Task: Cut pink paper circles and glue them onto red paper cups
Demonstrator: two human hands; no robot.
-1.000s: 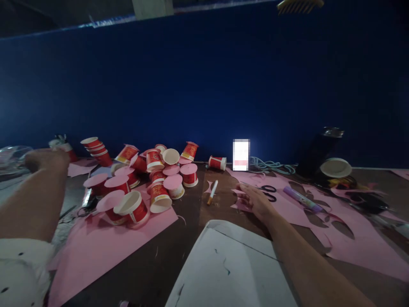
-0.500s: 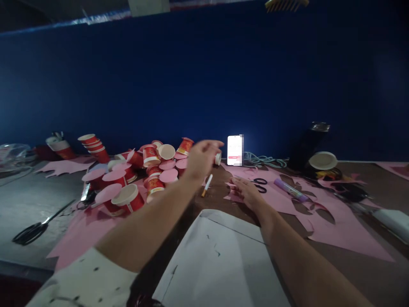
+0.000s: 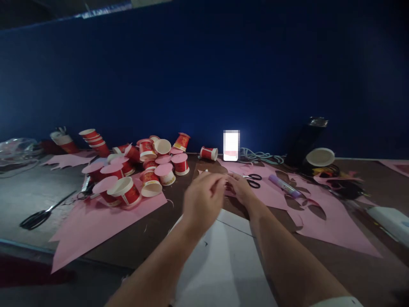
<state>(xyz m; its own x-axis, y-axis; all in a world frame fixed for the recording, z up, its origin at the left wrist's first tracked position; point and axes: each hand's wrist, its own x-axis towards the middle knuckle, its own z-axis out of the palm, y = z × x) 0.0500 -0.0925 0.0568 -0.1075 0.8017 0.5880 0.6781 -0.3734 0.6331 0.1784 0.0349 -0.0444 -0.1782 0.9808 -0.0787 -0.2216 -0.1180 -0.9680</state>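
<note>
My left hand (image 3: 204,200) is above the top edge of a white sheet (image 3: 220,260), its fingers curled together toward my right hand (image 3: 240,187). The fingertips of both hands meet or nearly meet. My right hand's fingers are bent, and anything between them is too small or hidden to tell. Scissors (image 3: 250,176) with black handles lie just right of my right hand, their blades partly covered. Behind my left hand only the white end of a pen (image 3: 206,170) peeks out. A red paper cup (image 3: 208,153) lies on its side beyond the hands.
Several red cups with pink paper discs (image 3: 180,164) crowd the left. A lit phone (image 3: 231,145) stands by the blue wall (image 3: 204,76). Cut pink paper (image 3: 338,232) and a purple glue stick (image 3: 284,185) lie right. A whisk (image 3: 35,219) lies far left, a dark bottle (image 3: 303,140) right.
My left hand has drawn back from near the fallen cup toward me, joining my right hand and covering the pen. My right hand's fingers have bent. The view has shifted slightly.
</note>
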